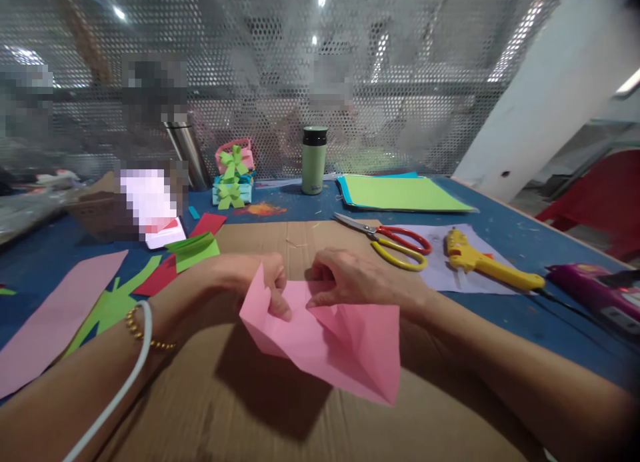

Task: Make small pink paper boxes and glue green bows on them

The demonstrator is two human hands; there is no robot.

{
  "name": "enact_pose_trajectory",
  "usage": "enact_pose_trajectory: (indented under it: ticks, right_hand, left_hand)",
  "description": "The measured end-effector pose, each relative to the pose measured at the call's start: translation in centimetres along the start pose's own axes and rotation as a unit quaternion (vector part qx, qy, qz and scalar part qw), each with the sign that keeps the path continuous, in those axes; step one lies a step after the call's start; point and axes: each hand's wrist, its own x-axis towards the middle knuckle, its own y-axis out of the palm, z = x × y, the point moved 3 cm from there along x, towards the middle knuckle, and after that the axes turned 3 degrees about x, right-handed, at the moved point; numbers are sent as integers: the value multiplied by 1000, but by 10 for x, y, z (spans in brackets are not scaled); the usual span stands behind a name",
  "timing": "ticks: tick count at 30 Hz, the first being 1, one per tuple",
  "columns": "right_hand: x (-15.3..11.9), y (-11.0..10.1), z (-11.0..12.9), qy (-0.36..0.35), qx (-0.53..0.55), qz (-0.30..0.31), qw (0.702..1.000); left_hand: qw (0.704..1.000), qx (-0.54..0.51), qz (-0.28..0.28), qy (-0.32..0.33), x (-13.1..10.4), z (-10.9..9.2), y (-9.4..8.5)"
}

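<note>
A folded sheet of pink paper (330, 355) is held up above the brown cardboard (200, 409), its sides bent upward and its shadow falling below. My left hand (265, 282) grips the far left part, with the thumb pressed on the inner face and the fingers curled behind. On the far edge, to the right of that, my right hand (345, 279) pinches the same paper between thumb and curled fingers. Both thumbs point toward each other, a short gap apart.
Scissors (370, 230) and a yellow glue gun (480, 262) lie to the right. Behind stand a green bottle (313, 162), small paper baskets (233, 190) and stacked green sheets (405, 193). Cut paper pieces (65, 315) and a phone (165, 234) are on the left.
</note>
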Motion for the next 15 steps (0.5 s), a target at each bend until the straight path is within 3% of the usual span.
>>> enact_pose_trajectory:
  ticks: [7,15]
  right_hand:
    - [13,-5,9,19,6,61,998]
    - [2,-4,20,24,61,46,997]
  left_hand:
    - [1000,11,-15,1,0,2,1]
    - [989,101,-101,-47,-7,7,3]
